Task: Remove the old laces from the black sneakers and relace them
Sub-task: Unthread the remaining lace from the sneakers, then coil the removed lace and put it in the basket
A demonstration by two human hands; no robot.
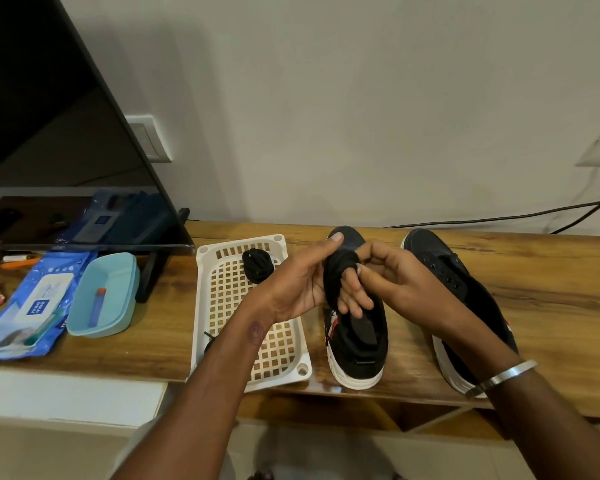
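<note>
I'm seeing both hands, left hand [300, 285] and right hand [395, 282], gripping a black lace bundle [336, 271]; another coiled lace [257, 268] is lying in the white basket [208, 306].

Wooden table [551, 292]. Directly beneath the fingers [352, 299], one black sneaker [357, 344]; right of them, second sneaker [454, 289]. Left of them, white tray [205, 306], then blue tub [101, 296], wipes pack [28, 306], TV stand [149, 278].
</note>
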